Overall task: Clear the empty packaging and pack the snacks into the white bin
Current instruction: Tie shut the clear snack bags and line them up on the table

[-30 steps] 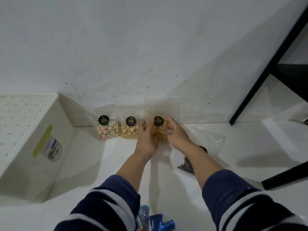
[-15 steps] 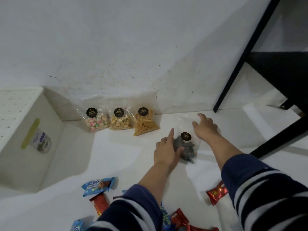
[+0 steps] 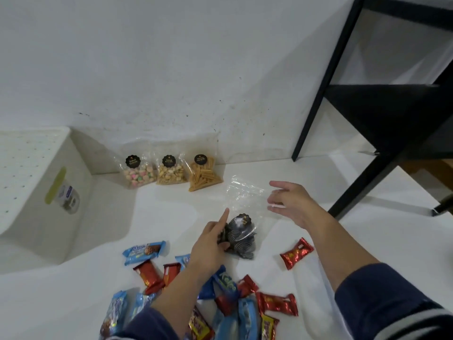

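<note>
A clear bag of dark ridged snacks [image 3: 241, 238] with a black round label lies on the white floor. My left hand [image 3: 210, 241] grips its left side, index finger stretched out. My right hand [image 3: 289, 202] hovers open, fingers spread, at the right edge of the bag's empty clear top [image 3: 245, 192]. Three filled clear bags lean on the wall: pastel puffs [image 3: 139, 173], pale nuggets [image 3: 170, 171], orange sticks [image 3: 203, 176]. The white bin [image 3: 36, 192] stands at the left. Several blue and red wrapped snacks [image 3: 144, 251] are scattered in front of me, and a red one [image 3: 295, 252] lies apart under my right forearm.
A black table frame [image 3: 316, 94] rises at the right, its legs reaching the floor near my right hand. The white wall runs close behind the three bags. The bin's side carries a yellow-green sticker [image 3: 55, 185].
My hands have left the orange-stick bag, which now leans on the wall, and have come back to the dark snack bag. My left hand has closed on it. The view has tilted down.
</note>
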Demonstrator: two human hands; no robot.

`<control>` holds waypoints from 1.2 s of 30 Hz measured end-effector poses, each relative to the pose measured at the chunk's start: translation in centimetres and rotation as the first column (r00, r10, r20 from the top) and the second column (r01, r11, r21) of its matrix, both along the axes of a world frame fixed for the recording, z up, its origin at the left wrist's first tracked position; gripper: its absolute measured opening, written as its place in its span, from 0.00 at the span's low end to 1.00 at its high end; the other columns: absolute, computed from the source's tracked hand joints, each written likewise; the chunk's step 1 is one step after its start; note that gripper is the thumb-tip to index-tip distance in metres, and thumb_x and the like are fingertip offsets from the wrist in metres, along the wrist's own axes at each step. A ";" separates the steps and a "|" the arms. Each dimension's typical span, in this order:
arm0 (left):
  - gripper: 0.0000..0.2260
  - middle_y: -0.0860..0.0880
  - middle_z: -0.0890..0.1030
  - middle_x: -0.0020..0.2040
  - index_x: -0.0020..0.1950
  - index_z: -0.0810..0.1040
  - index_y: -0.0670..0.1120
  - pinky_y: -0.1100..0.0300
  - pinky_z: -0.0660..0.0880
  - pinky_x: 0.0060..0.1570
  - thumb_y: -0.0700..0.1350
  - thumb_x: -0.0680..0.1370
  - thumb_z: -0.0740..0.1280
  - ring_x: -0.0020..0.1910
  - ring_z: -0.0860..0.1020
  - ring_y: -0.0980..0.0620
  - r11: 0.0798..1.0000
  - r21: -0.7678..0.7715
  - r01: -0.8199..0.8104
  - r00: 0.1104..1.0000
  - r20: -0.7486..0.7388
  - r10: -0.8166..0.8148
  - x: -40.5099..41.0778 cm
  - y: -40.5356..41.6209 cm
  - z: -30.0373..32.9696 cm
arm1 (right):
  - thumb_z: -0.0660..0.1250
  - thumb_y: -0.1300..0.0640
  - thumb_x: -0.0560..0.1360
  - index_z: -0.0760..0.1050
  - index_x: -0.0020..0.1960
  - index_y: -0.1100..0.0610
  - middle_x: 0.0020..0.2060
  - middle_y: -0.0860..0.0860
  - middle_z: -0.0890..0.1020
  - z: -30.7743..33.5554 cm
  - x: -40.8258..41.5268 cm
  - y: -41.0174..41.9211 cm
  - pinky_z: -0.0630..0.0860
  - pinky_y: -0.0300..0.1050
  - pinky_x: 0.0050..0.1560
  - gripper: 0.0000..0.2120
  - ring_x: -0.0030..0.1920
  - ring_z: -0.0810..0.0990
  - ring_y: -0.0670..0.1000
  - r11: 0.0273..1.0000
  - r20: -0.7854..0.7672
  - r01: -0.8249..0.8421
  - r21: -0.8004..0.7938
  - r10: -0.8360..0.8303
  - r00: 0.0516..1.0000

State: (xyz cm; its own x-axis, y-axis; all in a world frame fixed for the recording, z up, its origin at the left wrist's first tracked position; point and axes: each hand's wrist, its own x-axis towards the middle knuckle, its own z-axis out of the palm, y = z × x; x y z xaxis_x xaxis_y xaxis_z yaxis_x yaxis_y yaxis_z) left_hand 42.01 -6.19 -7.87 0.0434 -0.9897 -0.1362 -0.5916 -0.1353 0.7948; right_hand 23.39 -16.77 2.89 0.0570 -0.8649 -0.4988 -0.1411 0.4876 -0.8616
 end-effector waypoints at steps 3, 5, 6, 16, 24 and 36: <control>0.36 0.56 0.69 0.56 0.75 0.51 0.63 0.67 0.70 0.50 0.35 0.78 0.62 0.54 0.72 0.57 0.999 0.010 0.034 0.999 0.022 -0.034 0.4 1.4 0.1 | 0.68 0.70 0.73 0.74 0.62 0.65 0.47 0.60 0.78 0.6 -0.4 2.7 0.79 0.46 0.51 0.18 0.45 0.80 0.53 0.997 -0.108 -0.083 -0.003 0.082 0.991; 0.36 0.54 0.68 0.55 0.76 0.51 0.61 0.65 0.70 0.51 0.34 0.78 0.62 0.53 0.72 0.55 0.999 0.010 0.050 0.998 0.038 -0.050 0.6 2.1 0.2 | 0.69 0.66 0.74 0.74 0.60 0.68 0.42 0.60 0.80 0.3 -0.5 4.1 0.80 0.46 0.51 0.15 0.41 0.80 0.53 0.998 -0.134 -0.060 0.004 0.060 0.989; 0.36 0.54 0.68 0.54 0.76 0.51 0.60 0.63 0.71 0.53 0.34 0.78 0.62 0.53 0.72 0.54 0.999 0.005 0.054 0.998 0.041 -0.054 0.7 2.5 0.3 | 0.69 0.65 0.74 0.74 0.59 0.69 0.40 0.59 0.80 0.3 -0.5 4.6 0.81 0.45 0.50 0.15 0.40 0.80 0.52 0.999 -0.125 -0.041 0.005 0.041 0.991; 0.35 0.52 0.70 0.58 0.77 0.53 0.59 0.62 0.70 0.51 0.33 0.77 0.63 0.53 0.71 0.55 1.000 -0.017 0.000 1.000 0.013 0.000 0.6 3.7 0.2 | 0.65 0.62 0.77 0.78 0.52 0.61 0.38 0.56 0.82 0.6 0.6 6.3 0.81 0.48 0.50 0.05 0.41 0.84 0.53 0.996 -0.171 0.011 -0.089 -0.027 0.985; 0.35 0.54 0.69 0.57 0.77 0.54 0.60 0.67 0.66 0.52 0.34 0.77 0.63 0.54 0.69 0.57 1.000 -0.010 -0.003 1.000 -0.004 0.002 0.8 3.4 -0.4 | 0.66 0.60 0.75 0.78 0.45 0.56 0.44 0.55 0.84 0.2 1.5 6.2 0.82 0.51 0.47 0.02 0.46 0.85 0.52 0.989 -0.255 0.005 -0.146 -0.043 0.966; 0.36 0.54 0.70 0.57 0.77 0.54 0.59 0.68 0.67 0.49 0.33 0.77 0.64 0.52 0.70 0.56 0.998 -0.062 -0.001 0.999 -0.032 -0.001 1.0 3.6 -0.7 | 0.66 0.60 0.74 0.79 0.47 0.56 0.42 0.52 0.83 -0.1 2.2 5.7 0.78 0.50 0.52 0.03 0.40 0.84 0.49 0.984 -0.268 -0.026 -0.176 -0.022 0.963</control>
